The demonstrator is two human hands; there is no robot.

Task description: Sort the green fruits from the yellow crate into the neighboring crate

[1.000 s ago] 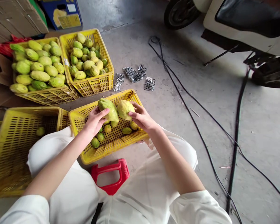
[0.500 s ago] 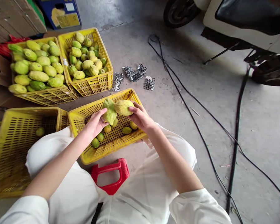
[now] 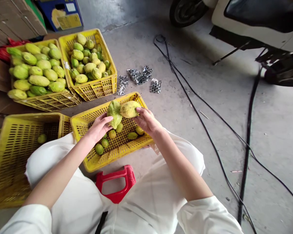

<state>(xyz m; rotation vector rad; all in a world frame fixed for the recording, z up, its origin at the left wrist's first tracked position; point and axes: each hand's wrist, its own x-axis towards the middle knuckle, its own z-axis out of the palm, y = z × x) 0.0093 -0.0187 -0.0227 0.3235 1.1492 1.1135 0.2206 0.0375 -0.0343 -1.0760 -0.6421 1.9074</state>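
My left hand (image 3: 99,127) is closed around a bumpy green lemon (image 3: 114,114) with a pointed lower end. In my right hand (image 3: 147,121) is a yellower lemon (image 3: 130,109) with greyish marks, held at its right end. The two fruits are side by side, touching or nearly so, above a yellow plastic crate (image 3: 100,162) between my knees. Down in that crate lie several smaller green and yellow lemons (image 3: 112,134). Parts of the crate's far side are hidden behind my hands and the fruit.
Two heaped crates of lemons (image 3: 40,71) (image 3: 90,61) stand at the upper left. Another yellow crate (image 3: 12,146) at left holds one fruit. A red plastic stool (image 3: 129,178) shows between my legs. Silver wrappers (image 3: 139,76), black cables (image 3: 197,100) and a parked scooter (image 3: 254,29) are on the floor.
Both hands still hold the same two lemons, with only a slight shift in how they are turned. The whole view has moved a little.
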